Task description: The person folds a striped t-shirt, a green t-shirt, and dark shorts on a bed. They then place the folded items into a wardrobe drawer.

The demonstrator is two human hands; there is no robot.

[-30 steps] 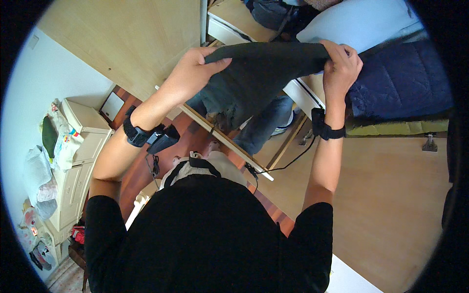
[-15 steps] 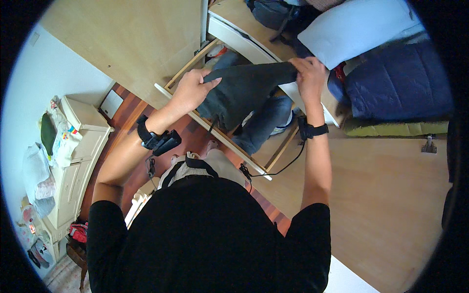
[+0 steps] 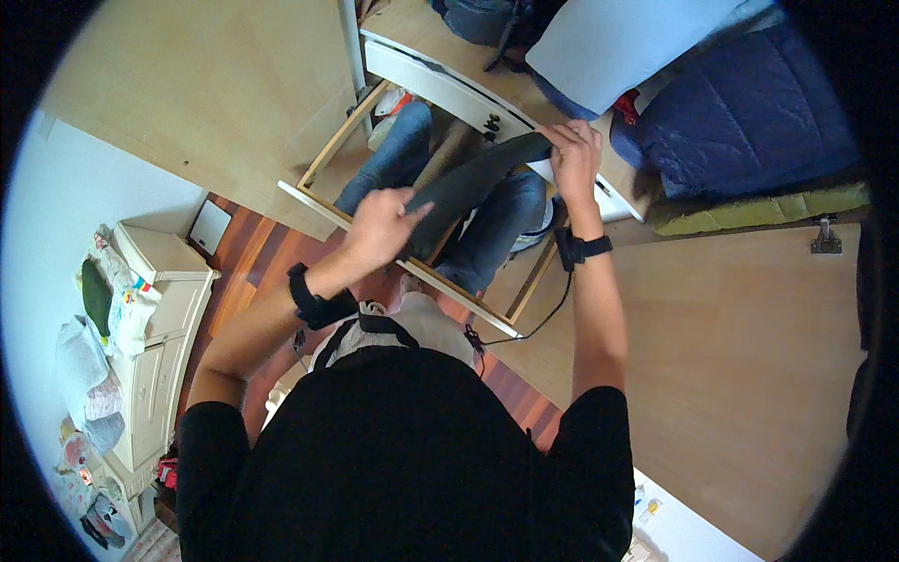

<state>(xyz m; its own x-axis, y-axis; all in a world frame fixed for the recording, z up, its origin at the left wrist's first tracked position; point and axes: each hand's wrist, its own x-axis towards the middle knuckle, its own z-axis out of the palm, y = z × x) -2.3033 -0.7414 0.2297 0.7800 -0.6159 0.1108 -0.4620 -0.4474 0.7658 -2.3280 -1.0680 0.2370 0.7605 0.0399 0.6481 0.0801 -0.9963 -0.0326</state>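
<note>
A dark green-grey folded garment [image 3: 473,180] stretches between my hands above a pulled-out drawer [image 3: 309,199]; its exact kind I cannot make out. My right hand [image 3: 575,157] pinches the far right end of the cloth. At the near left end, my left hand [image 3: 382,227] is closed on it, the fingers slightly blurred. Rolled blue jeans [image 3: 398,150] lie in the drawer's left part. A darker pair of jeans [image 3: 496,229] sits to the right, under the garment. Something brown, partly hidden by the garment, lies between them.
Behind the drawer, a shelf holds a dark backpack [image 3: 478,19], a pale blue pillow [image 3: 627,47] and a navy quilted item [image 3: 749,122] on an olive pad [image 3: 758,213]. Wooden panels [image 3: 206,103] flank the drawer. A cream dresser [image 3: 173,300] stands left. A cable hangs from my right wrist strap.
My left hand has moved down and toward me with its end of the garment. The cloth now hangs as a narrower strip, and more of the left jeans shows. The view has shifted slightly.
</note>
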